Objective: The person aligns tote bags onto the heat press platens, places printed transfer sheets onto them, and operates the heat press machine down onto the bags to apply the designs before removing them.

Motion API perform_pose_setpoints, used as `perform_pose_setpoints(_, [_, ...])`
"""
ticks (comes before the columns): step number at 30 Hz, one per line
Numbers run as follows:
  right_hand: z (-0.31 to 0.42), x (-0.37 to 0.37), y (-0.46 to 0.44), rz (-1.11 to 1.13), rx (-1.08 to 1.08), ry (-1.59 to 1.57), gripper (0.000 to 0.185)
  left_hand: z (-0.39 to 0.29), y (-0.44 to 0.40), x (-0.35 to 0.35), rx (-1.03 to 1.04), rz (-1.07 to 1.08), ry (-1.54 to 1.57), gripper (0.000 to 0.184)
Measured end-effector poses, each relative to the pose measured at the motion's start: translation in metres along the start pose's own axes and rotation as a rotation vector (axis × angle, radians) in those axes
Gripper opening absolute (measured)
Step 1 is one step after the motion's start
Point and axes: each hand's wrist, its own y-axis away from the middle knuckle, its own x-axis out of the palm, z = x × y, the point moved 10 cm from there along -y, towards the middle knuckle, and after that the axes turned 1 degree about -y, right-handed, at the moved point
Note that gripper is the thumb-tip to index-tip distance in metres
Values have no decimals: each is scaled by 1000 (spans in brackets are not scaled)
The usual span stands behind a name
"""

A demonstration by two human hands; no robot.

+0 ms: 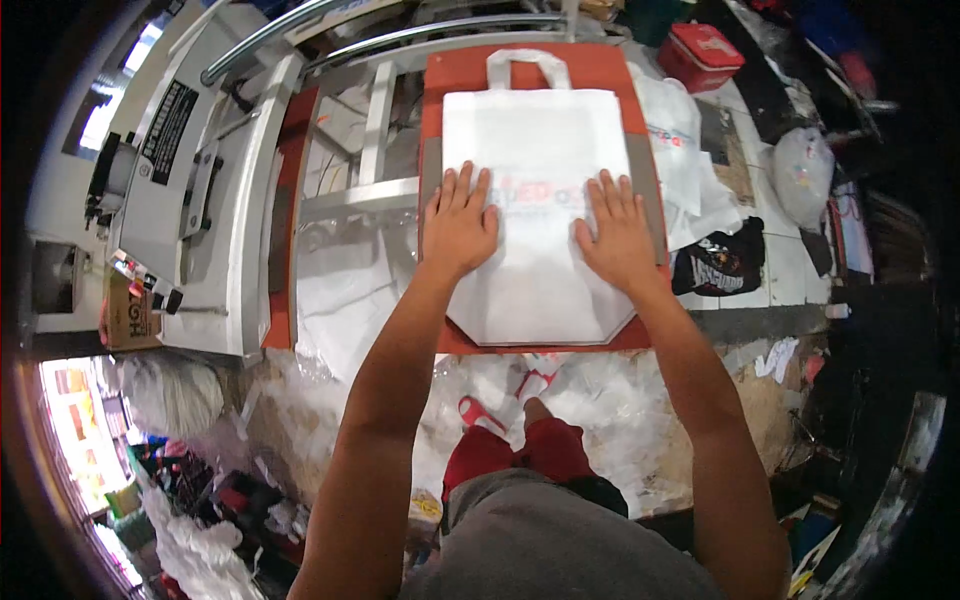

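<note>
A white tote bag [535, 260] lies flat on a reddish-orange board [600, 62], its loop handle [528, 66] pointing away from me. Faint red and grey print shows through or on its middle. My left hand [462, 222] rests flat on the bag's left edge, fingers stretched forward. On the right edge, my right hand [612, 230] lies flat too, its thumb pointing inward. Neither hand grips anything. Part of the board beneath is hidden by the bag.
A large grey press-like machine [225, 230] stands at the left, beside a metal frame [375, 120]. To the right are white printed bags [672, 140], a black printed cloth [718, 262] and a red box [700, 57]. Plastic sheeting [620, 410] covers the floor around my feet.
</note>
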Motion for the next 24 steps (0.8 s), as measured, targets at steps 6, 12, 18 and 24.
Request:
perform_pose_setpoints(6, [11, -22, 9, -49, 25, -29, 60, 30, 29, -33, -31, -195, 43, 60])
perform_pose_setpoints(12, [59, -115, 112, -330, 68, -619, 25, 147, 209, -89, -283, -336, 397, 56])
perform_pose_setpoints(18, [108, 97, 278, 474, 335, -714, 15, 204, 532, 8, -548, 153, 232, 50])
perform_pose_setpoints(24, [28, 259, 281, 231, 231, -138, 33, 170, 786, 69, -848, 960, 355, 44])
